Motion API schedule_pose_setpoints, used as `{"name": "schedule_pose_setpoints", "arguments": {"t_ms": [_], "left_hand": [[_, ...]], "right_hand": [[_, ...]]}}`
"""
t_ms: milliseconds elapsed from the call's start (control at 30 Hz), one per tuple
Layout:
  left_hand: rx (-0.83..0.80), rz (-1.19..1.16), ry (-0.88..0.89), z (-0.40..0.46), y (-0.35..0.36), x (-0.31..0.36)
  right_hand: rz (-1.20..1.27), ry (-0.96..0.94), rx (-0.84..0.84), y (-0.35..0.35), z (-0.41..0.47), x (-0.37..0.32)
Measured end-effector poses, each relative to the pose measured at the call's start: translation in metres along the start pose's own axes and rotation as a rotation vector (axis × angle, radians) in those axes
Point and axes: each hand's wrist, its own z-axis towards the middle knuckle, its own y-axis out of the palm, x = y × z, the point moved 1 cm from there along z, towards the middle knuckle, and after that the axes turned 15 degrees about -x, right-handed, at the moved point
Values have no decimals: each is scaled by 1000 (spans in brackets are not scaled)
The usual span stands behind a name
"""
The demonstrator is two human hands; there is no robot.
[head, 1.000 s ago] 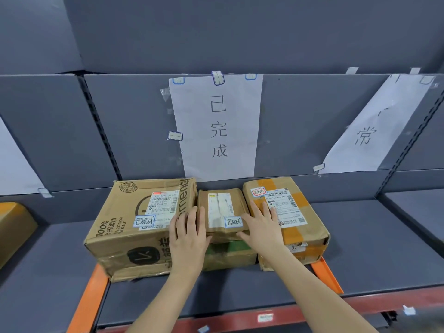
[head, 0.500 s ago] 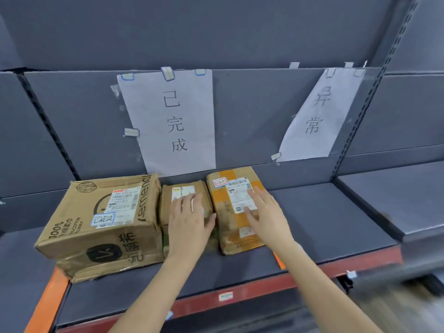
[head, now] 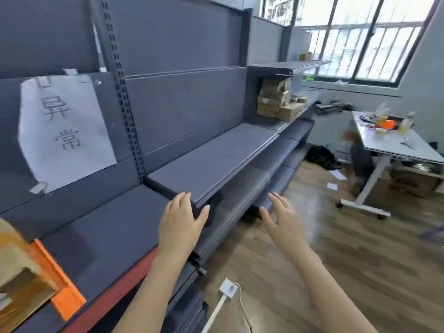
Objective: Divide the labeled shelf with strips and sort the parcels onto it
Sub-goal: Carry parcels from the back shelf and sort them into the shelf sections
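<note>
My left hand (head: pixel 181 218) hovers with spread fingers in front of the corner of a grey shelf board (head: pixel 211 162), holding nothing. A little to the right, my right hand (head: pixel 280 216) is also spread and holds nothing, above the wooden floor. The labeled shelf (head: pixel 108 227) runs along the lower left, with an orange divider strip (head: pixel 60 280) lying across it. A brown cardboard parcel (head: pixel 16 277) shows only partly at the left edge, beside the strip. A white paper label (head: pixel 62 131) with black characters is taped to the shelf's back panel.
A stack of brown parcels (head: pixel 278 99) sits on a far shelf section. A white table on wheels (head: pixel 394 145) with clutter stands at right. A white socket block with a cable (head: pixel 228 290) and scraps of paper lie on the floor.
The view has swung to the right, away from the three parcels. Both hands have lifted off the parcels and now hang in the air beside the shelf.
</note>
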Motion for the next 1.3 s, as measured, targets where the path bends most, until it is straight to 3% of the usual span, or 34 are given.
{"name": "schedule_pose_setpoints", "arguments": {"t_ms": [300,833,1000,1300], "left_hand": [[-239,-121,244,118,121,167],[-347,-180,451,467,292,423],[-385,-182,451,562,367,489],[-272,-257,303,773,459,629]], "right_hand": [[86,259,173,-106,34,161],[158,361,329,-290,311,406],[280,366,337,-333,401,501],[298,223,211,-456,628,657]]}}
